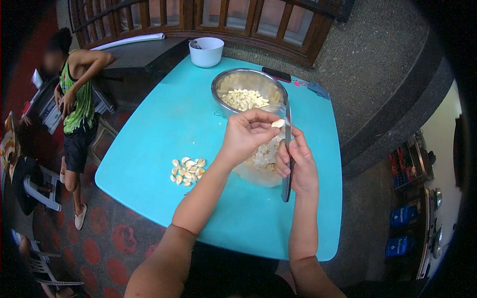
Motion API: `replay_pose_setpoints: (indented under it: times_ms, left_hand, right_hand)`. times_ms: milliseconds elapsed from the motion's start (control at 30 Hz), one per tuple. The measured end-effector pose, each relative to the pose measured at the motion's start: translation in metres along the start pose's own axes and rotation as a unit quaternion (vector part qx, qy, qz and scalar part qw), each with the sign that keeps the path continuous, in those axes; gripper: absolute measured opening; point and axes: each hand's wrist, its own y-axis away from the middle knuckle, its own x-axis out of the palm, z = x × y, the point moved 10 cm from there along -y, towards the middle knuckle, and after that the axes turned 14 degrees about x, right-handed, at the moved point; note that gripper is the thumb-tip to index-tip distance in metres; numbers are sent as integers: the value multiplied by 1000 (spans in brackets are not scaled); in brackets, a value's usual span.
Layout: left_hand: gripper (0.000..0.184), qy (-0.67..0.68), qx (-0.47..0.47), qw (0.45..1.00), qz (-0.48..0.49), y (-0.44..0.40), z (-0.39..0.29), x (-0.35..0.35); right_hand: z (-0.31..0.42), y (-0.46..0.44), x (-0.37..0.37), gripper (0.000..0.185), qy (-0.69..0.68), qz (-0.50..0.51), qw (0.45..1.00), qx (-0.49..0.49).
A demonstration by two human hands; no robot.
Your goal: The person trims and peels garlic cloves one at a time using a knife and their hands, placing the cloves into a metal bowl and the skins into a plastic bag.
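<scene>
Between the thumb and fingers of my left hand (251, 131) is a garlic clove (278, 123), pale and small. My right hand (300, 161) is wrapped round a knife (287, 149), its blade pointing away from me, close beside the clove. Below both hands sits a clear plastic bag (263, 161) with pale peelings or cloves inside, partly hidden by my hands. Just beyond is a steel bowl (215, 89) holding many peeled garlic cloves (244, 99). A loose pile of garlic cloves (186, 171) lies on the table left of my left forearm.
The turquoise table (149, 134) carries a white bowl (206, 52) with a utensil in it at the far edge. A dark phone-like object (276, 74) and a bluish cloth (318, 90) lie at the back right. Another person (79, 94) stands at the left, beside chairs.
</scene>
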Motion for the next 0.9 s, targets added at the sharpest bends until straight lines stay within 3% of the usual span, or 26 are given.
replay_pose_setpoints:
  times_ms: [133,633,833,900]
  left_hand:
    - [21,53,-32,998,16,-2,8,-2]
    - [19,-53,20,997,53,-3,-4,-3]
    - [20,54,-44,996,55,-3,15,-5]
    - [21,53,-4,997,49,-6,13,-5]
  right_hand:
    - [0,2,12,37,-80,52,995,24]
    - [-1,0,-5,37,64,-29,998,6]
    - [-3,1,3,37,-10,20,1000,10]
    - [-2,-1,0,37,40,-18,999,-3]
